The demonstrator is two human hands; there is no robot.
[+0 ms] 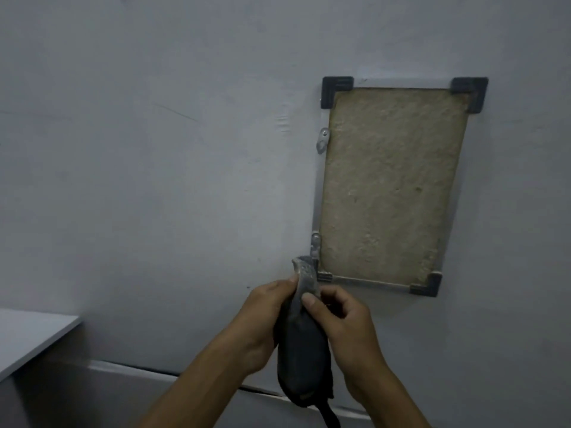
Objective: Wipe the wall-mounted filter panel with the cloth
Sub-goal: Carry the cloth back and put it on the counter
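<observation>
While below panel point(389, 186), cloth point(301, 344) between hands point(309, 322).

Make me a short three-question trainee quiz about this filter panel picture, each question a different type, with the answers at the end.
1. True or false: the cloth is pressed flat against the filter panel.
2. Multiple choice: the dark corner caps sit on A) the table edge, B) the panel's frame corners, C) the cloth.
3. Fill in: the metal clips are on the panel's ____ edge as seen in the picture.

Key
1. False. Both the left hand and the right hand hold the cloth bunched below the panel's lower left corner.
2. B
3. left
</observation>
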